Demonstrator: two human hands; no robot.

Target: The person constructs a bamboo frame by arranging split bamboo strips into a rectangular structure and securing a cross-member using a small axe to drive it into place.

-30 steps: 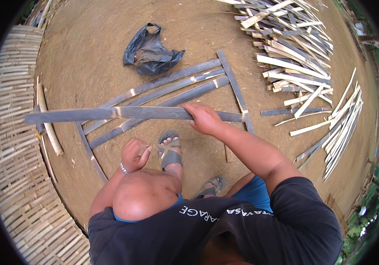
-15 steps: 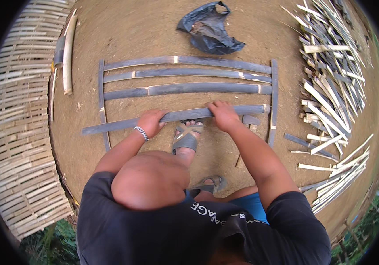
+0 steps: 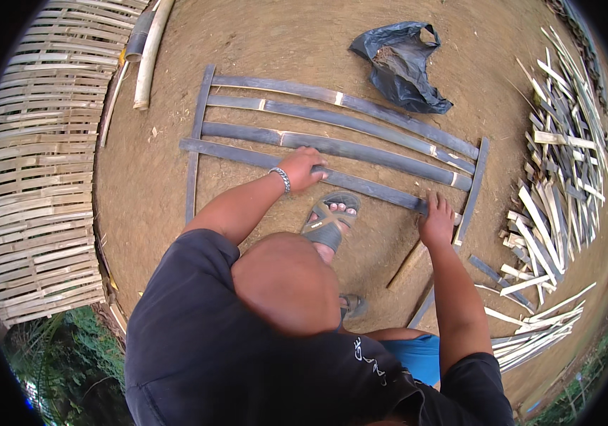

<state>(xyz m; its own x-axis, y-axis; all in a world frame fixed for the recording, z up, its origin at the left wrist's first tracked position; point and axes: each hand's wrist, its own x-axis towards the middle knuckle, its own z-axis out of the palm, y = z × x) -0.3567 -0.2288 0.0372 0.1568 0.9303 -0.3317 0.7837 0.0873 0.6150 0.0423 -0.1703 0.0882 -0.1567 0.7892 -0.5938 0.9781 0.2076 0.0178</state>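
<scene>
A dark grey bamboo slat (image 3: 375, 187) lies in both my hands, its left end crossing over the left upright strip (image 3: 195, 131) of a ladder-like bamboo frame. My left hand (image 3: 301, 169) is closed on it near the middle, thumb on the near side. Close to its right end, beside the right upright strip (image 3: 476, 186), my right hand (image 3: 437, 219) grips it with the fingers over the top. Beyond it, several bamboo slats, the closest being a dark grey slat (image 3: 361, 154), span the two uprights. Below my right hand shows a wooden handle (image 3: 407, 264); its upper end is hidden.
A black plastic bag (image 3: 402, 67) lies on the dirt beyond the frame. Split bamboo pieces (image 3: 556, 206) are heaped at the right. A woven bamboo panel (image 3: 41, 177) covers the left side, with a bamboo pole (image 3: 151, 60) near it. My sandalled foot (image 3: 332, 224) stands just below the held slat.
The held slat has shifted toward the frame's right upright and lies closer to the other slats. My right hand has slid along to its right end. The whole view has turned and shifted.
</scene>
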